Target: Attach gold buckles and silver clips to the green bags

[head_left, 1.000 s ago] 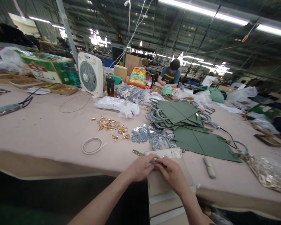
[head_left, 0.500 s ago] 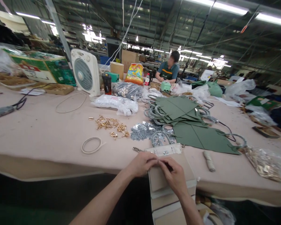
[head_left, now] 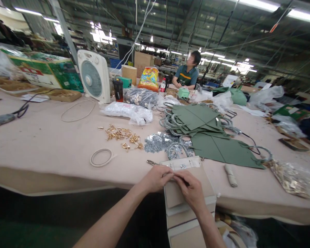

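Observation:
My left hand (head_left: 158, 177) and my right hand (head_left: 189, 186) meet fingertip to fingertip over a beige panel (head_left: 175, 198). Both pinch something too small to make out. The panel hangs over the table's front edge, and its pale top strip (head_left: 193, 162) carries small metal fittings (head_left: 183, 166). Just left of that strip lies a slim metal tool (head_left: 151, 162). Beyond the panel are a heap of flat silver metal pieces (head_left: 157, 142) and a scatter of gold-coloured fittings (head_left: 119, 133).
Green panels (head_left: 222, 150) with grey looped handles are piled right of centre. A roll of tape (head_left: 101, 157) lies at left and a rolled strip (head_left: 230, 175) at right. Farther back stand a fan (head_left: 93, 77) and a dark bottle (head_left: 117, 90). A co-worker (head_left: 187, 74) sits across the table.
My hands stay pinched together over the panel, nearly in the same place. The co-worker's head has lifted and turned. The camera view has shifted slightly.

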A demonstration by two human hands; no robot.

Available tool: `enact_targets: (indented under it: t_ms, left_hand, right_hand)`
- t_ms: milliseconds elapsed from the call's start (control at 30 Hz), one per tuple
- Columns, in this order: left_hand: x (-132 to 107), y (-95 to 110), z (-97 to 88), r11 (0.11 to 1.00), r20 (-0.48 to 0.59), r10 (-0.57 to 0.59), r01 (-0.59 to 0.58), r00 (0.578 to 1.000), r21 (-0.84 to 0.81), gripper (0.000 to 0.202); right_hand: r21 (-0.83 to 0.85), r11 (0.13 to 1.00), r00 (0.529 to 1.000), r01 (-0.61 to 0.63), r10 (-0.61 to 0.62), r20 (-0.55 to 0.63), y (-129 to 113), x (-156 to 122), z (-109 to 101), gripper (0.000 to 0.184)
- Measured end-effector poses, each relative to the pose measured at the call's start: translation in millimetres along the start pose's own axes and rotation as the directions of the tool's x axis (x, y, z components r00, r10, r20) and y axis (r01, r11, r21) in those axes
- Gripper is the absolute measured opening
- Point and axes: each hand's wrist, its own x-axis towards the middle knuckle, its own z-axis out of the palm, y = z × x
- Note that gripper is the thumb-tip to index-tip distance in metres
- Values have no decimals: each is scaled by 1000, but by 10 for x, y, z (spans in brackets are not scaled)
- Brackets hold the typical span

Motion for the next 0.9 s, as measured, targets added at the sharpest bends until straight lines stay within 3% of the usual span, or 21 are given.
enact_targets:
  t_ms: [133, 233, 367, 467, 667, 767, 900]
  left_hand:
    - [10, 28, -16, 998, 1, -38, 38, 999, -39, 22]
    - [12, 50, -37, 978, 34, -146, 149, 989, -144, 23]
    - [16, 31, -53, 903, 59, -303, 306, 951, -300, 25]
    - [29, -5, -54, 871, 20, -375, 360, 927, -334, 28]
    - [39, 3, -45, 937, 61, -240, 247, 969, -246, 28]
    - [36, 30, -52, 969, 67, -180, 188, 981, -162, 26]
    - [33, 52, -56, 991, 53, -120, 123, 991, -62, 24]
  right_hand:
    - [5, 1000, 998, -26, 26, 55, -47, 49, -16, 14]
    - [-11, 999, 998, -44, 45, 37, -75, 49, 44, 13]
    - [-16, 998, 995, 63, -64, -75, -93, -63, 192, 16]
    - [38, 992, 990, 123, -120, -70, -57, -147, 181, 17]
    - [15, 996, 991, -86, 87, -97, 200, 137, -390, 11]
    - [-80, 985, 987, -151, 154, 35, 280, 392, -604, 16]
    - [-107, 978, 947, -179, 201, 250, 268, 624, -618, 20]
